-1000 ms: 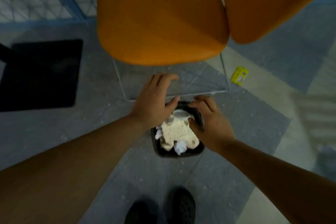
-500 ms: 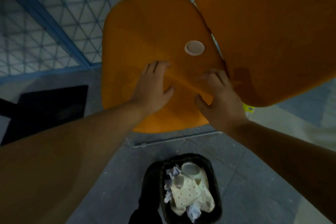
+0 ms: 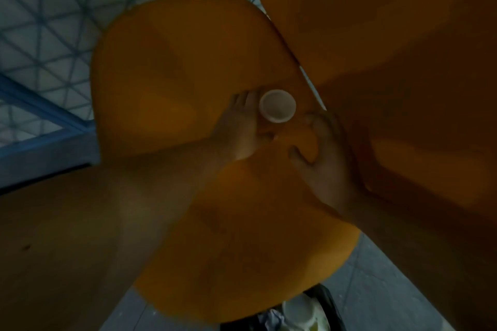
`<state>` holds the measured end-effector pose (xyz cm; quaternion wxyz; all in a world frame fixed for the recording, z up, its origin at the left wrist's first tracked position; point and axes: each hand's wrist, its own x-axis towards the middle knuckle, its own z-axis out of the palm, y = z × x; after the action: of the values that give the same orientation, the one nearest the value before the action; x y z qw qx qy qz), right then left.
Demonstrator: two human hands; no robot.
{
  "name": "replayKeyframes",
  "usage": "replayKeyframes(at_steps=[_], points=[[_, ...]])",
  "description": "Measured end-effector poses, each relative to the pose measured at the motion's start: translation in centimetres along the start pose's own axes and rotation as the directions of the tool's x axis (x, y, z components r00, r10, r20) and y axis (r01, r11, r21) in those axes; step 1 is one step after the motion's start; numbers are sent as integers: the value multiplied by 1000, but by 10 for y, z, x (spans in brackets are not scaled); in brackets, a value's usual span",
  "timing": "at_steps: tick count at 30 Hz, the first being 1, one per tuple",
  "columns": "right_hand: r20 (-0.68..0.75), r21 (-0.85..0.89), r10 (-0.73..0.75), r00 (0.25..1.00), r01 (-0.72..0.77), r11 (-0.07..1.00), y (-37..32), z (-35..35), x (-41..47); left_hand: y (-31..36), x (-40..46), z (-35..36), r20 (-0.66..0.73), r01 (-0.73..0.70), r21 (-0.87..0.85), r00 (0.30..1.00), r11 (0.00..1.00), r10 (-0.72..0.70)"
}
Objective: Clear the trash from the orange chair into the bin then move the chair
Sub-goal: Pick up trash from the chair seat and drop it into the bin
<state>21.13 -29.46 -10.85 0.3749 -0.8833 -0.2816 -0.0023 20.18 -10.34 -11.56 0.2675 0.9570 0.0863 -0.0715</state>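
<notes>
Background, upper left: pale wall panel (image 3: 48,16) overlaid with a blue lattice of triangles; a thicker blue bar (image 3: 40,105) crossing it diagonally, meeting a blue horizontal base rail (image 3: 45,148) near the floor; below the rail, a dark strip, detail unclear; floor (image 3: 398,285), lower right: grey, speckled, with faint tile seams; another patch of the same floor at lower centre-left; light dim overall, colours muted, picture soft.

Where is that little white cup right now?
The white cup stands on the orange chair seat, near the backrest, with the left hand against it and the right hand close by.
</notes>
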Motion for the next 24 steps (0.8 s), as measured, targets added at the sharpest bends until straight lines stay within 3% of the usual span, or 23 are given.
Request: replayKeyframes(at_steps=[5, 14, 20, 24], points=[[-37, -41, 19, 999, -21, 999, 5, 0, 20, 0, 43, 12, 45, -33, -73, 998, 997, 36], [-21, -188, 47, 999, -50, 981, 11, -14, 17, 5, 32, 6, -65, -29, -84, 998, 996, 24], [33, 74, 109, 993, -111, 991, -9, -22, 2, 15, -35, -7, -117, 0, -223, 993, 975, -27], [147, 192, 168, 975, -195, 962, -31, -34, -19, 37, -102, -5, -123, 21, -241, 991, 970, -52]])
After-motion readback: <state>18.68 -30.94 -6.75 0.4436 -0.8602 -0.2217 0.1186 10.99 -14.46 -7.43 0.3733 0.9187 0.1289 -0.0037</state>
